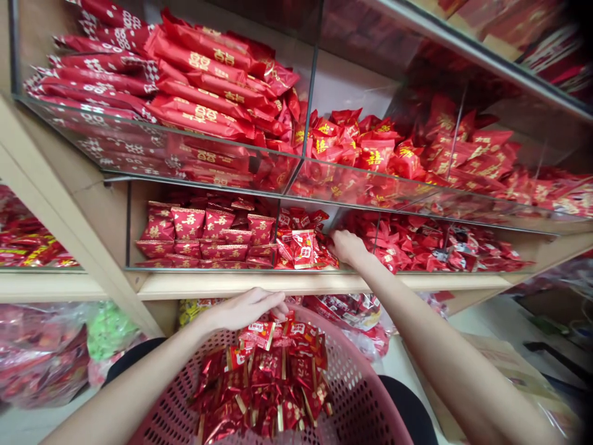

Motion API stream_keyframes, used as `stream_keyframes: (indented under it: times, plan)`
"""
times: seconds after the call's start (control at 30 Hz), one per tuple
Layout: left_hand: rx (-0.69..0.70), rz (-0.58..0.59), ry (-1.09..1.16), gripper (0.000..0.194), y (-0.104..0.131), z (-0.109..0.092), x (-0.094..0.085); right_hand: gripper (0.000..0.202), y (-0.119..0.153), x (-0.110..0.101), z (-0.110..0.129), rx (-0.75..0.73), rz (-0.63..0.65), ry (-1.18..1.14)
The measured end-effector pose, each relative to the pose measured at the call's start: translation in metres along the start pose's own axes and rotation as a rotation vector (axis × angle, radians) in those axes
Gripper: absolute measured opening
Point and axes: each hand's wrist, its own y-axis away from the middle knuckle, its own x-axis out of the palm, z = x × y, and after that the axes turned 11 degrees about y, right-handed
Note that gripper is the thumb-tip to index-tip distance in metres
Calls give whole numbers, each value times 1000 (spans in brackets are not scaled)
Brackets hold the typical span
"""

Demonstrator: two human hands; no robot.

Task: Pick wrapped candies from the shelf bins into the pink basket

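My right hand (348,247) reaches into the lower shelf with its fingers curled at the edge of a compartment of small red candy packets (303,248). What its fingertips grip, if anything, is hidden. Over the far rim of a pink perforated plastic basket (365,377), my left hand (254,307) is stretched out, its palm side turned away. Just below it lies a heap of red, gold-edged candy packets (269,377) inside the basket. No packet can be seen held in the left hand.
Clear-walled compartments hold dark red packets (204,232), long red packets (204,80) and other red sweets (375,151). A wooden shelf edge (259,284) runs above the basket. Plastic bags of goods (41,358) sit below left; a cardboard box (500,377) stands low right.
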Motion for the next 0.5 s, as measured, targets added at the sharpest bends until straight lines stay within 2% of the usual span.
stream_keyframes:
  times: [0.1, 0.23, 0.4, 0.5]
  plan:
    - [-9, -1, 15, 54, 0, 1, 0, 28, -8, 2, 7, -2, 10, 12]
    - [-2, 6, 32, 53, -1, 2, 1, 28, -6, 1, 13, 11, -15, 40]
    - [7, 13, 22, 54, -1, 0, 2, 29, 13, -5, 9, 34, -89, 65]
    - [6, 18, 29, 56, -1, -2, 2, 28, 32, -11, -1, 49, -209, 31]
